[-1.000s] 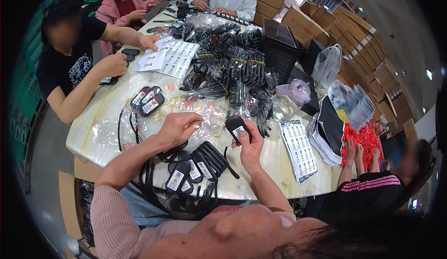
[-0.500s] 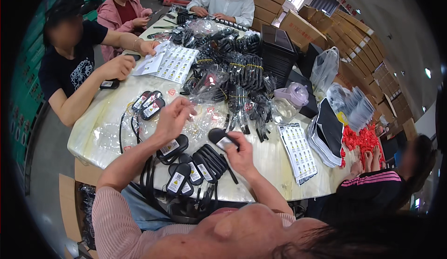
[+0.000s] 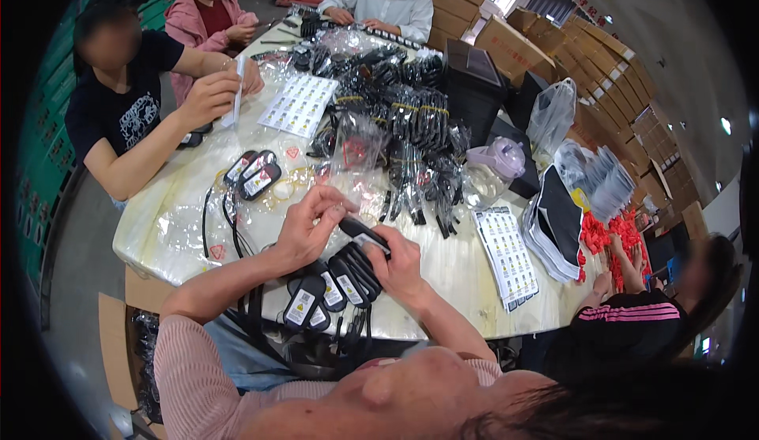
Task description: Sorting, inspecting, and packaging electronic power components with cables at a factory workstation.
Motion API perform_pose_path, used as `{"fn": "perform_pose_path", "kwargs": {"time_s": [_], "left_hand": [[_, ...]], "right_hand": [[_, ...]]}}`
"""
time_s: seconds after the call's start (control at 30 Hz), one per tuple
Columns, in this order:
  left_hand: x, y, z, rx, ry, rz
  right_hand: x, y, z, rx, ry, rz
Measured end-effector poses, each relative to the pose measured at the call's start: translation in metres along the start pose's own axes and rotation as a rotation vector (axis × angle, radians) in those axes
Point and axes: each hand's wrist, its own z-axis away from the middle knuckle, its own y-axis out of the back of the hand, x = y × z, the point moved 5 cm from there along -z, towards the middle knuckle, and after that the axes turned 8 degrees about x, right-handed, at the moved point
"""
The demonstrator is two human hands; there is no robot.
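Note:
My right hand (image 3: 398, 264) holds a black power adapter (image 3: 361, 233) just above the table's near edge. My left hand (image 3: 310, 222) meets it from the left, fingertips pinching at the adapter's top end. Below both hands lies a fanned row of black adapters with white labels (image 3: 330, 288), their black cords (image 3: 253, 313) hanging over the table edge toward my lap. Whether something small sits between my left fingers I cannot tell.
The pale table (image 3: 462, 270) carries a heap of bagged black cables (image 3: 403, 128), clear plastic bags (image 3: 186, 226), label sheets (image 3: 508, 254) (image 3: 299, 105), three more adapters (image 3: 253, 175) and a pink-lidded jar (image 3: 494, 167). Other people sit at the left, far end and right. Cardboard boxes (image 3: 601, 52) stack behind.
My left hand reached out over the clear bags and came back to the adapter. My right hand drew the adapter in closer, above the fanned row.

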Motion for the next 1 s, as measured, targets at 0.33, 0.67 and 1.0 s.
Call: {"fn": "perform_pose_path", "kwargs": {"time_s": [0.33, 0.67, 1.0], "left_hand": [[0.003, -0.001, -0.01, 0.027, -0.157, -0.163], [0.001, -0.001, -0.004, -0.04, -0.04, -0.357], [-0.007, -0.004, -0.008, -0.003, -0.054, -0.184]], "right_hand": [[0.012, 0.002, -0.015, 0.134, -0.078, -0.036], [0.023, -0.01, 0.004, -0.008, -0.282, -0.381], [0.021, -0.01, -0.003, -0.127, -0.437, -0.559]]}}
